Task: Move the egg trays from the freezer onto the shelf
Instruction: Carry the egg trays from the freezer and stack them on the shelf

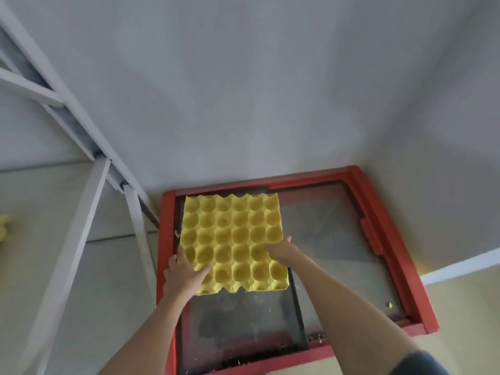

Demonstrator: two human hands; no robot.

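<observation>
Both hands, left hand point(184, 269) and right hand point(281, 251), grip the yellow egg tray point(232, 236) over the freezer point(392, 253); next, I judge, carry it to the shelf point(89, 185) at frame left.

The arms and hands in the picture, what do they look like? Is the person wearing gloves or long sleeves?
No gloves and no long sleeves. Both forearms are bare all the way down the picture, and the left hand and right hand are bare too. No watch, ring or bracelet shows. The fingers have no markings. At the bottom right corner there is a bit of dark blue-grey cloth, though it is unclear what garment it belongs to.
</observation>
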